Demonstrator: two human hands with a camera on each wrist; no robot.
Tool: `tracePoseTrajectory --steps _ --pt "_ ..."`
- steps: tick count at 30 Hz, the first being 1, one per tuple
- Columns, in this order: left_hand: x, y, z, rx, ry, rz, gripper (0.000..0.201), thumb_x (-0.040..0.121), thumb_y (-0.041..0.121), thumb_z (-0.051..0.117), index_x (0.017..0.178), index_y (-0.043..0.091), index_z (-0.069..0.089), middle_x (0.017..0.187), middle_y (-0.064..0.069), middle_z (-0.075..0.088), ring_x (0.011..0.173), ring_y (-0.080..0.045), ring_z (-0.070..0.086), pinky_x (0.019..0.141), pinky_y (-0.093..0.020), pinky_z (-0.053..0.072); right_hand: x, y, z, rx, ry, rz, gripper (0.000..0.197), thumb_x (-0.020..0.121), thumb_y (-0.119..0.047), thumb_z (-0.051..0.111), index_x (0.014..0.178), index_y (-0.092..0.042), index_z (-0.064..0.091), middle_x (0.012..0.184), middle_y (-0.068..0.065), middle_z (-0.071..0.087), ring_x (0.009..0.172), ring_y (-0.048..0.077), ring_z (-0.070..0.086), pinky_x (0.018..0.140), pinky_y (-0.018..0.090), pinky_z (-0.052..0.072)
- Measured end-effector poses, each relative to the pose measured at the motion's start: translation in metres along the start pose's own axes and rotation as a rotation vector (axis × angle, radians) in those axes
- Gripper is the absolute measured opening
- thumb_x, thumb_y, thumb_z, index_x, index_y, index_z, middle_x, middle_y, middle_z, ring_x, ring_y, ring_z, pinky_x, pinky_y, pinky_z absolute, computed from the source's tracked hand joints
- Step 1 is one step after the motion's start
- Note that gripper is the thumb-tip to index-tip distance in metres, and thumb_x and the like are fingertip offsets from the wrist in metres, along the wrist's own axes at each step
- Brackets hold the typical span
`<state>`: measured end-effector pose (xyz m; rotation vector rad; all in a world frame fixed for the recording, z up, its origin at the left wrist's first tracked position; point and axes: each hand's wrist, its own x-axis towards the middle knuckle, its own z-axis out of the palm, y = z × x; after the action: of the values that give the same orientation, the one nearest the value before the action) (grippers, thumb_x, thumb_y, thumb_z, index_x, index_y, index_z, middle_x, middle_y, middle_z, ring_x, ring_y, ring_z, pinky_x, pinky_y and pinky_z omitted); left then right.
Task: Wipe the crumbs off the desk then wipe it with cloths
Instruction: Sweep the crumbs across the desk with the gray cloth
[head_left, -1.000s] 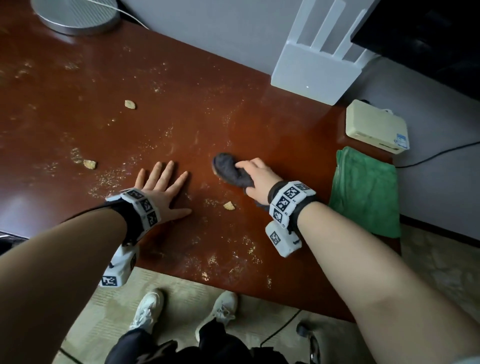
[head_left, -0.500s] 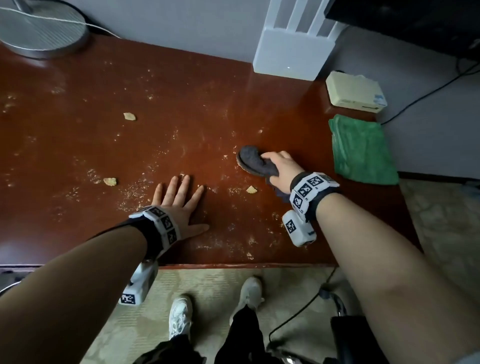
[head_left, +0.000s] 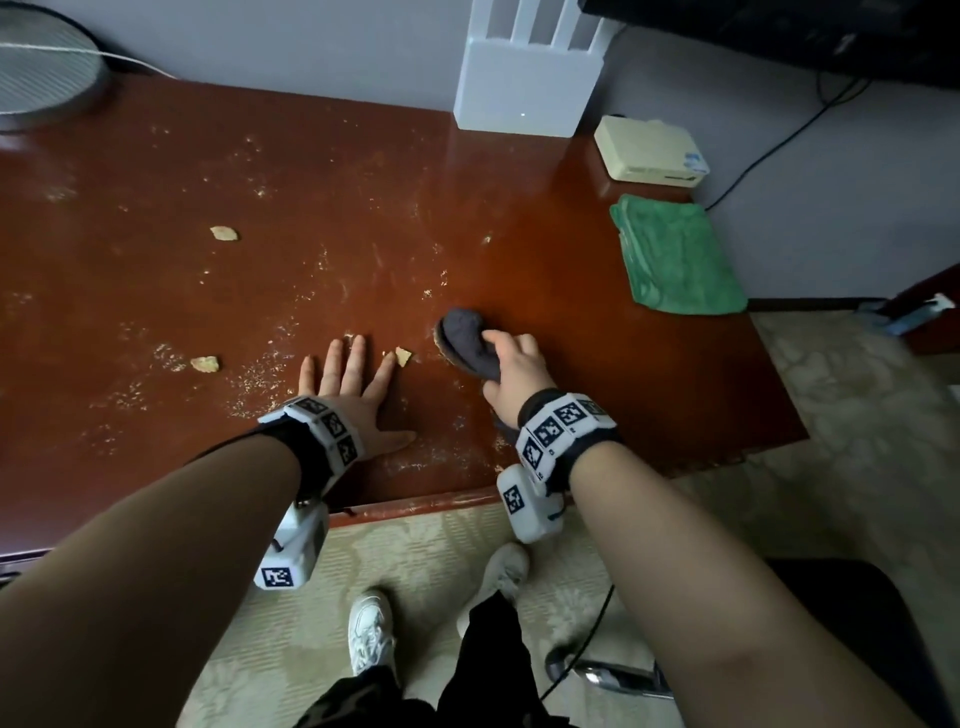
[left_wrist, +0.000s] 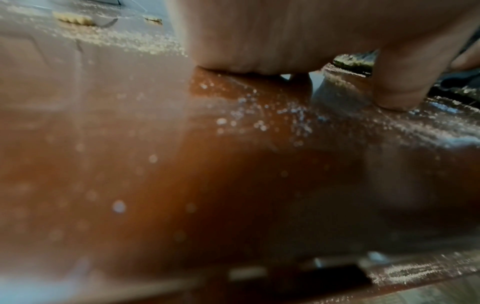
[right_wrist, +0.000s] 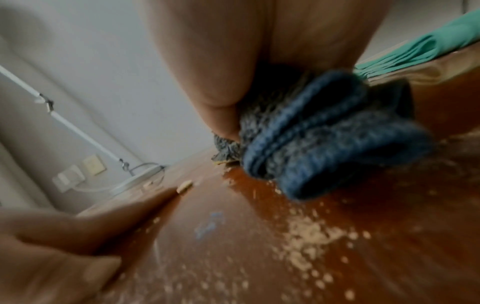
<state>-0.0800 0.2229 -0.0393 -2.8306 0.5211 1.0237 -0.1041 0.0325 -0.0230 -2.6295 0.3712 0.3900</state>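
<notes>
The reddish-brown desk (head_left: 597, 364) is strewn with pale crumbs (head_left: 249, 379) and a few bigger chips (head_left: 224, 233). My right hand (head_left: 511, 364) grips a bunched dark grey-blue cloth (head_left: 465, 338) and presses it on the desk near the front edge; the right wrist view shows the cloth (right_wrist: 324, 139) held between thumb and fingers, with crumbs (right_wrist: 306, 232) before it. My left hand (head_left: 353, 384) lies flat on the desk with fingers spread, just left of the cloth, and a chip (head_left: 403, 355) lies by its index fingertip. In the left wrist view the palm (left_wrist: 285, 37) rests on the crumbed surface.
A folded green cloth (head_left: 675, 254) lies at the desk's right end, behind it a cream box (head_left: 649, 150) and a white router (head_left: 524, 98). A round lamp base (head_left: 41, 88) stands at the back left. My shoes (head_left: 371, 634) and a chair base (head_left: 613, 675) are below the front edge.
My right hand has dragged the cloth toward the front edge and closer to my left hand, pushing a chip along. The left hand stays flat in place. The head view has swung.
</notes>
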Motion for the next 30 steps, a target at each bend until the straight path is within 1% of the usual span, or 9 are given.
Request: tracePoseTrajectory --steps 5,9,11,16,18,22,25,27,30 --pt "-0.001 0.000 0.000 0.008 -0.011 0.005 0.099 0.078 0.075 0.038 0.143 0.032 -0.023 0.149 -0.005 -0.036 0.140 -0.028 -0.028 0.115 -0.050 -0.011 -0.028 0.045 -0.019 0.040 0.235 0.246 0.059 0.088 -0.008 0.054 0.142 -0.019 0.031 0.141 0.011 0.026 0.131 0.030 0.031 0.108 0.037 0.034" --pt "-0.001 0.000 0.000 0.022 0.004 0.002 0.098 0.079 0.076 0.036 0.144 0.032 -0.023 0.149 -0.006 -0.035 0.140 -0.028 -0.026 0.115 -0.050 -0.009 -0.056 0.070 -0.011 -0.025 0.172 0.549 0.059 0.092 -0.014 0.049 0.144 -0.021 0.021 0.141 0.012 0.023 0.128 0.030 0.030 0.102 0.039 0.037" --pt "-0.003 0.000 0.001 0.021 0.011 0.007 0.097 0.079 0.075 0.036 0.144 0.032 -0.022 0.150 -0.005 -0.035 0.141 -0.028 -0.026 0.115 -0.050 -0.009 -0.059 0.059 0.001 -0.046 0.151 0.514 0.061 0.092 -0.014 0.049 0.144 -0.020 0.019 0.141 0.012 0.022 0.127 0.031 0.030 0.103 0.038 0.036" --pt "-0.006 -0.007 0.004 0.013 0.025 0.053 0.092 0.082 0.071 0.037 0.144 0.034 -0.020 0.150 -0.003 -0.033 0.141 -0.025 -0.026 0.115 -0.045 -0.012 -0.067 0.002 0.029 0.026 0.037 0.165 0.063 0.089 -0.012 0.055 0.143 -0.020 0.024 0.140 0.010 0.024 0.128 0.028 0.033 0.106 0.033 0.035" --pt "-0.010 -0.016 0.008 0.025 0.034 0.081 0.089 0.084 0.068 0.037 0.145 0.034 -0.019 0.151 -0.001 -0.032 0.142 -0.021 -0.025 0.116 -0.042 -0.012 -0.069 -0.006 0.029 0.093 0.053 0.109 0.059 0.089 -0.009 0.054 0.141 -0.018 0.029 0.138 0.010 0.027 0.125 0.028 0.038 0.103 0.031 0.037" --pt "-0.020 -0.035 0.017 0.078 0.039 0.078 0.086 0.084 0.071 0.030 0.143 0.037 -0.021 0.150 0.001 -0.034 0.141 -0.018 -0.025 0.116 -0.041 -0.012 -0.068 0.020 0.011 0.122 0.250 0.322 0.055 0.087 -0.010 0.054 0.137 -0.016 0.032 0.136 0.013 0.027 0.126 0.031 0.033 0.103 0.034 0.036" --pt "-0.025 -0.040 0.020 0.051 0.032 0.041 0.084 0.082 0.074 0.028 0.142 0.041 -0.022 0.149 -0.001 -0.035 0.141 -0.020 -0.026 0.116 -0.042 -0.013 -0.072 0.037 0.010 0.106 0.198 0.547 0.053 0.090 -0.014 0.052 0.137 -0.017 0.027 0.138 0.013 0.022 0.128 0.031 0.029 0.102 0.037 0.037" --pt "-0.028 -0.041 0.022 0.016 0.040 0.016 0.084 0.081 0.075 0.028 0.141 0.043 -0.020 0.149 -0.002 -0.035 0.141 -0.021 -0.026 0.116 -0.042 -0.012 -0.075 0.028 0.020 0.079 0.167 0.548 0.054 0.090 -0.015 0.052 0.136 -0.017 0.025 0.137 0.012 0.022 0.126 0.031 0.030 0.100 0.037 0.038" --pt "-0.032 -0.046 0.025 -0.031 0.042 -0.045 0.085 0.079 0.077 0.030 0.140 0.047 -0.020 0.149 -0.003 -0.036 0.140 -0.025 -0.027 0.115 -0.041 -0.012 -0.076 -0.005 0.044 0.060 0.136 0.367 0.058 0.088 -0.013 0.053 0.137 -0.018 0.023 0.135 0.011 0.023 0.123 0.030 0.032 0.100 0.034 0.039"
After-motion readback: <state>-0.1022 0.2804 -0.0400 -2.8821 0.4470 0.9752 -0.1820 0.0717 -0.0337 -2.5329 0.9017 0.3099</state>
